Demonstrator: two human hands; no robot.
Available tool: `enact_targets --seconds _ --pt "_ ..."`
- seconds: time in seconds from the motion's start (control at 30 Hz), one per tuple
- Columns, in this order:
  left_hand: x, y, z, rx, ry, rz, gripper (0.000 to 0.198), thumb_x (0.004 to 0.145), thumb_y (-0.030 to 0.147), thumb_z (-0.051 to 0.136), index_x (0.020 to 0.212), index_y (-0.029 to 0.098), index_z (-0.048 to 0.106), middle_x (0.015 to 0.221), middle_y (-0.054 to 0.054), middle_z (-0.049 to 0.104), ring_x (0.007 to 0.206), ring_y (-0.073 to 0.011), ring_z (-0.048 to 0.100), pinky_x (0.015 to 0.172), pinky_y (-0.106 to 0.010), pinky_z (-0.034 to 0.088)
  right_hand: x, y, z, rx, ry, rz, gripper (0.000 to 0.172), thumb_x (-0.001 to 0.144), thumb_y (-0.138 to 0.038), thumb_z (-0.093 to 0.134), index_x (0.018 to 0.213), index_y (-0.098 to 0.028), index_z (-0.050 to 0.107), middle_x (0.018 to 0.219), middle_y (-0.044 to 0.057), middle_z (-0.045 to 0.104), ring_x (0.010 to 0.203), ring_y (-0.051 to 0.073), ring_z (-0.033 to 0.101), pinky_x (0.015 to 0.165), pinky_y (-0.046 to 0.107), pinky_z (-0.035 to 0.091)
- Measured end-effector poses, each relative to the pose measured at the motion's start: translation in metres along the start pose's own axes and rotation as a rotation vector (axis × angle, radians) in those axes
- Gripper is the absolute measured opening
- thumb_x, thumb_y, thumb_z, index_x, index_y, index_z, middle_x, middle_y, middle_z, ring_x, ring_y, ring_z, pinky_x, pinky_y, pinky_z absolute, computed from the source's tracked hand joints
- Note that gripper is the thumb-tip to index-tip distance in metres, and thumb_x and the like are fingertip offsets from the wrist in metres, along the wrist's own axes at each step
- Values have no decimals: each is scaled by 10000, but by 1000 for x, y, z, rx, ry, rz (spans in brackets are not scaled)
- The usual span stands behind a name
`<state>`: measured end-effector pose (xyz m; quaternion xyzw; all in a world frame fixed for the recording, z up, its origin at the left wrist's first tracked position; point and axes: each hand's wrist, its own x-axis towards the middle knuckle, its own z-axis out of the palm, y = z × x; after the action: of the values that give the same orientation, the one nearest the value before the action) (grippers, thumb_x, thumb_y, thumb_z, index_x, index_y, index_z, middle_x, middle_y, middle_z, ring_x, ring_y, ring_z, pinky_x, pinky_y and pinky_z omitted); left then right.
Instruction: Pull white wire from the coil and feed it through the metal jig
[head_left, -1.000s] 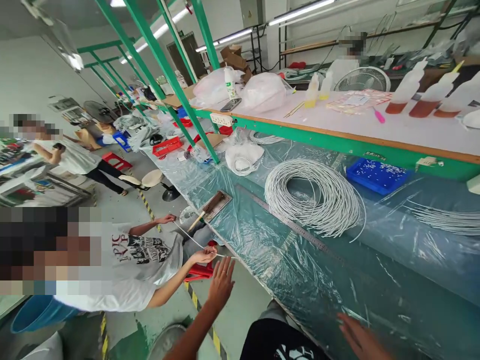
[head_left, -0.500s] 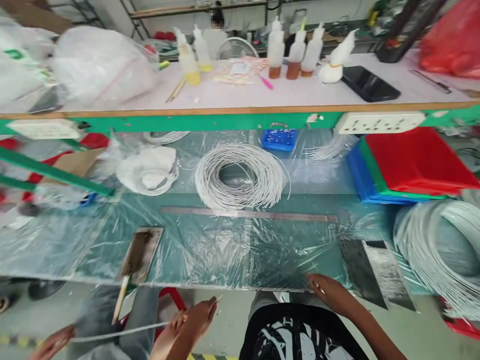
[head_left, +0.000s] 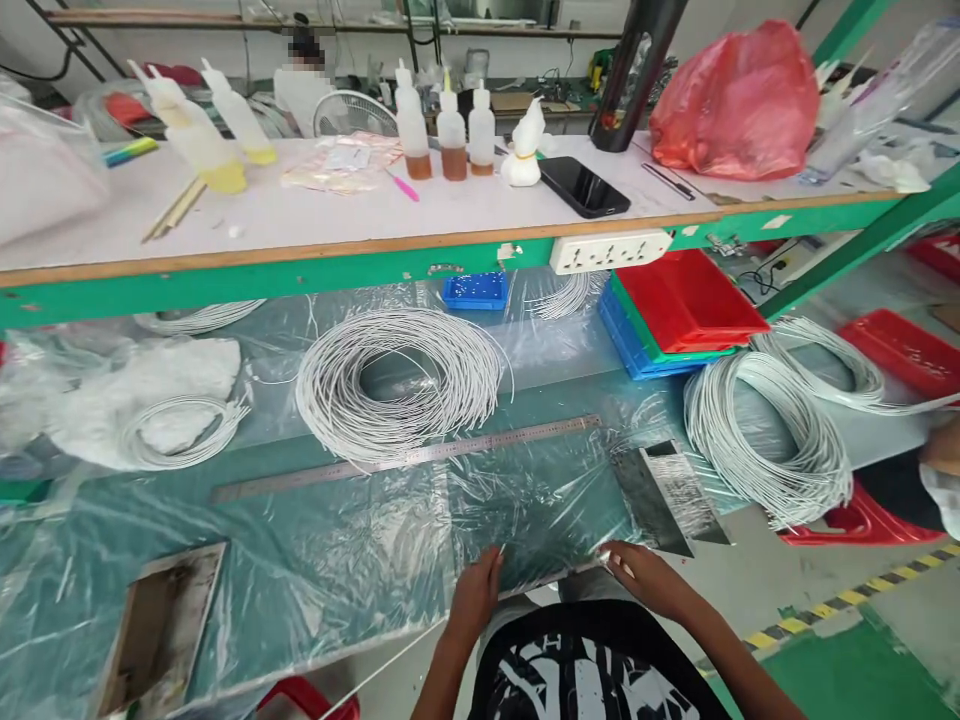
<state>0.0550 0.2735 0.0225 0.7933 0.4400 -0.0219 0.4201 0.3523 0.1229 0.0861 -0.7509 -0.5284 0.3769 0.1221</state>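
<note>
My left hand point(head_left: 474, 595) rests at the front edge of the green table point(head_left: 337, 560), fingers closed. A thin white wire point(head_left: 375, 672) runs from under it down to the left. My right hand point(head_left: 643, 575) is at the same edge, a little to the right, fingers pinched on a small white bit that looks like the wire's end. Just beyond it lies a grey metal plate point(head_left: 667, 495). A long steel ruler point(head_left: 405, 460) lies across the table above both hands. Behind it sits a big coil of white wire point(head_left: 330, 400).
A second wire coil point(head_left: 757, 440) hangs over the table's right end, beside stacked red and blue trays point(head_left: 686, 300). A framed tray point(head_left: 161, 630) lies front left. The shelf above holds squeeze bottles point(head_left: 452, 135), a phone point(head_left: 583, 186), a red bag point(head_left: 735, 90) and a power strip point(head_left: 611, 250).
The view swung right, away from the seated co-worker. My left hand took the wire from that person's hand and brought it up to the table edge. My right hand stayed at the edge.
</note>
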Motion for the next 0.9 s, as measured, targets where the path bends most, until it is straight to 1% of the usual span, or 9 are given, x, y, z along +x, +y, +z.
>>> enact_targets --seconds 0.1,0.17,0.33,0.4,0.47,0.57,0.63,0.77,0.9 --pt "23 44 10 -10 -49 88 378 1033 325 313 1051 214 674 838 -74 703 818 -220 684 722 -279 437 1 14 -19 50 77 -6 436 996 -412 366 1183 -215 707 1039 115 760 936 278 732 836 424 601" --pt "33 66 17 -20 -68 136 384 1020 323 323 937 203 678 799 -78 683 762 -212 657 687 -282 425 6 28 -34 81 172 -29 436 1013 -429 363 1174 -212 705 1069 129 754 931 275 733 800 403 612" --pt "53 101 41 -91 -10 124 404 1000 340 360 759 176 640 724 -67 658 701 -193 627 668 -280 417 34 81 -73 -47 552 -176 380 1035 -381 365 1189 -195 658 1175 157 701 1079 295 692 875 441 608" --pt "61 116 51 -133 24 100 424 1007 372 374 750 169 643 718 -63 667 691 -188 631 669 -277 424 49 103 -83 -161 680 -235 365 1043 -369 374 1233 -181 623 1226 173 674 1137 316 662 895 484 598" --pt "71 134 62 -171 72 68 404 1017 379 378 868 168 688 767 -64 697 719 -190 655 688 -272 445 64 120 -89 -259 761 -298 370 1052 -372 385 1285 -167 586 1269 190 652 1170 336 638 895 515 587" --pt "89 164 75 -156 122 13 357 1023 335 389 1136 175 687 879 -73 740 785 -196 693 743 -274 472 78 130 -92 -326 790 -409 361 1053 -332 402 1334 -154 545 1279 189 646 1173 327 626 920 516 559" --pt "102 182 81 -78 110 -9 351 1020 301 392 1193 174 671 895 -77 746 796 -203 700 757 -281 470 81 130 -93 -327 778 -453 351 1043 -283 412 1341 -146 536 1231 170 667 1150 307 629 956 503 530" --pt "127 204 78 44 37 37 345 1024 281 380 1128 170 690 880 -78 736 800 -210 686 730 -279 451 81 124 -94 -305 767 -411 356 1018 -254 434 1333 -131 547 1173 151 683 1114 293 624 994 497 485" --pt "151 211 67 56 -22 129 327 1018 282 400 973 173 705 878 -65 726 818 -190 664 748 -267 445 81 121 -97 -295 758 -383 346 1008 -239 443 1311 -126 567 1150 137 688 1075 282 624 994 484 478"
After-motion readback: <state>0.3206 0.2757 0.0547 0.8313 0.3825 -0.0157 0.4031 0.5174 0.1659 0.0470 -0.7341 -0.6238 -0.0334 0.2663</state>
